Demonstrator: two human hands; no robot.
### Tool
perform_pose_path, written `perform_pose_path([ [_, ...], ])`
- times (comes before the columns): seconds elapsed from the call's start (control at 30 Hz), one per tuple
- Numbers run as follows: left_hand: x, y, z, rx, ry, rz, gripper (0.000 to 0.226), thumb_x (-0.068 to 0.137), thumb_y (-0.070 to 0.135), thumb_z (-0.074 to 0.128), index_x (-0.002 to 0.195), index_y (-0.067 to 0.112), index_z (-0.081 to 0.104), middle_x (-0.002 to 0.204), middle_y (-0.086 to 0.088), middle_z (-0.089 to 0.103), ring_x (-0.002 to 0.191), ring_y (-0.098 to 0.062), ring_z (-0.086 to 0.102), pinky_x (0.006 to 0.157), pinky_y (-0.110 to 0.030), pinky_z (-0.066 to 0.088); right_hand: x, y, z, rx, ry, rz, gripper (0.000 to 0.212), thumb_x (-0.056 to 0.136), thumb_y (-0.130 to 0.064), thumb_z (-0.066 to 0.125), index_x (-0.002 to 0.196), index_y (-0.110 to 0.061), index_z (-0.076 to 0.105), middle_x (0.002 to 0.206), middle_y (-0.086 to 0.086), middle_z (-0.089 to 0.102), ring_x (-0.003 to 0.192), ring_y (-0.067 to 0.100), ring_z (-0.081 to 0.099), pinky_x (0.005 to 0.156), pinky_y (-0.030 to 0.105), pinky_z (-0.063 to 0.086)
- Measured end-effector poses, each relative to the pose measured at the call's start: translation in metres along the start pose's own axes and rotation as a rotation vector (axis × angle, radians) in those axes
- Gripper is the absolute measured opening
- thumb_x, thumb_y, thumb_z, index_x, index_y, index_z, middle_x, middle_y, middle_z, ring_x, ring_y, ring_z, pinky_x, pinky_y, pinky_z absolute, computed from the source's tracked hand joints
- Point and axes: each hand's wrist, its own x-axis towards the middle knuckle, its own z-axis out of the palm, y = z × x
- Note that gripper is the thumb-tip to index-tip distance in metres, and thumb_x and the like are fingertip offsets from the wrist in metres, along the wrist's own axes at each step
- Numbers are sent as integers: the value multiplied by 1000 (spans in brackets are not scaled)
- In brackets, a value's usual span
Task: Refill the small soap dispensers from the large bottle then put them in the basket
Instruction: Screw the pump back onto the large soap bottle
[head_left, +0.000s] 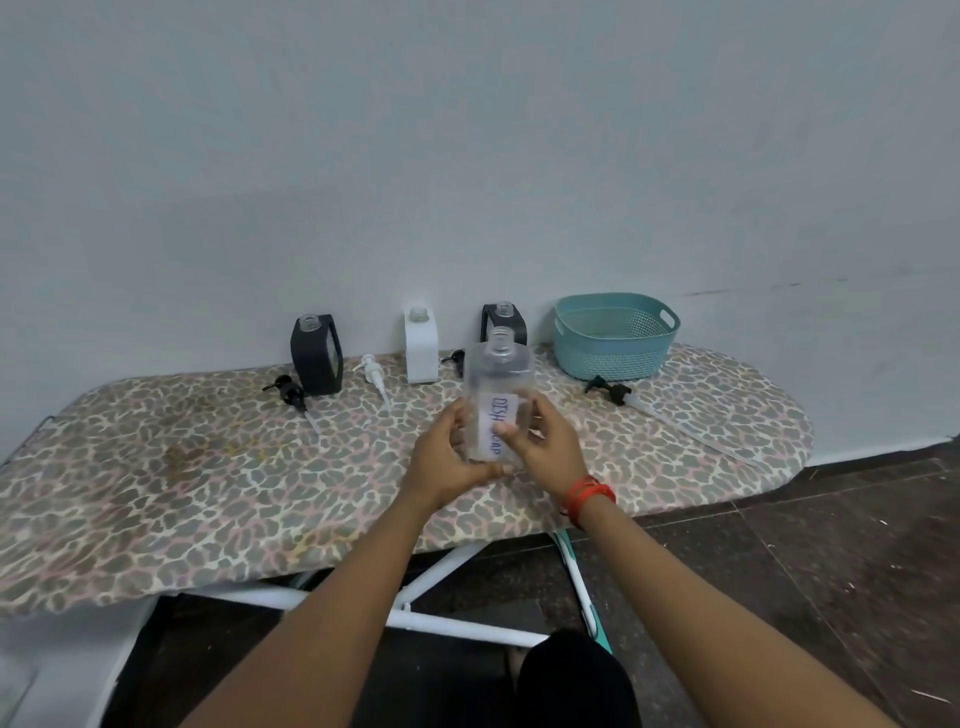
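A large clear bottle (500, 379) with a white "DISH SOAP" label stands upright and uncapped at the middle of the ironing board. My left hand (447, 460) grips its lower left side; my right hand (545, 441) grips the right side, thumb across the label. Along the wall stand three small open dispensers: a black one (316, 356), a white one (421, 345) and another black one (505, 317), half hidden behind the bottle. A teal basket (613, 338) sits at the right.
Loose pump heads lie on the leopard-print board (182, 478): a black one (291, 395), a white one (375, 376), a small black one (454, 358) and a long-tubed black one (623, 395). The board's rounded end is at the right, dark floor beyond.
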Motion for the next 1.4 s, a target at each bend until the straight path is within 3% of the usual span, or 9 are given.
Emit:
perform_pose_path([
  [0.07, -1, 1, -1, -2, 51, -6, 88, 54, 42, 100, 129, 32, 55, 114, 11, 71, 98, -4, 71, 83, -35, 62, -1, -5, 13, 40, -55, 29, 54, 85, -50, 70, 134, -32, 56, 122, -5, 68, 112, 9, 65, 91, 35, 58],
  [0.17, -1, 4, -2, -1, 102, -14, 85, 54, 41, 101, 123, 35, 52, 111, 16, 68, 99, 3, 65, 79, -18, 55, 1, -11, 6, 7, -62, 53, 57, 94, -62, 45, 139, -28, 56, 137, 1, 61, 122, 12, 58, 101, 34, 50],
  [0.33, 2, 3, -1, 18, 98, -26, 86, 54, 43, 101, 122, 33, 50, 108, 23, 62, 97, 12, 58, 73, -8, 48, 45, 8, -55, -559, 283, 88, 46, 98, -41, 56, 135, -14, 55, 132, 10, 58, 120, 25, 54, 104, 42, 46],
  [0.47, 2, 1, 0, 23, 99, -24, 86, 54, 46, 100, 121, 35, 48, 107, 29, 57, 97, 16, 54, 74, -5, 44, 75, 31, -95, -1090, 185, 333, 45, 94, -27, 56, 136, -12, 48, 135, 17, 52, 122, 38, 49, 101, 50, 43],
  [0.63, 4, 1, 0, 19, 102, -21, 90, 53, 49, 100, 126, 32, 50, 114, 18, 62, 104, -1, 62, 82, -13, 48, 87, 47, -96, -1235, 139, 433, 29, 96, -15, 42, 122, -9, 52, 124, 21, 58, 116, 39, 53, 94, 50, 47],
  [0.77, 4, 0, 0, 12, 104, -20, 90, 53, 49, 100, 125, 34, 48, 115, 17, 62, 108, -4, 61, 83, -14, 47, 85, 51, -92, -1256, 113, 288, 24, 96, -7, 43, 115, -7, 56, 114, 22, 61, 106, 39, 55, 86, 47, 52],
  [1.03, 2, 2, 0, 7, 111, -12, 92, 54, 48, 100, 130, 28, 53, 116, 16, 64, 106, -3, 63, 82, -16, 51, 95, -45, -63, -825, 163, -151, 25, 97, -14, 56, 121, -10, 60, 114, 14, 62, 105, 30, 57, 89, 40, 48],
  [1.27, -1, 9, -2, -6, 98, -54, 91, 55, 44, 100, 130, 29, 52, 111, 19, 62, 99, 5, 60, 74, -5, 46, 112, -188, -55, -190, 443, -461, 27, 96, -26, 61, 118, -11, 61, 104, -5, 67, 62, -1, 51, 69, 16, 45],
  [1.4, -2, 12, -3, -16, 85, -69, 87, 55, 42, 100, 126, 31, 51, 111, 19, 61, 98, 9, 58, 71, -4, 46, 117, -228, -46, 19, 459, -488, 27, 94, -27, 61, 115, -10, 64, 101, 0, 70, 71, 4, 58, 72, 32, 55],
])
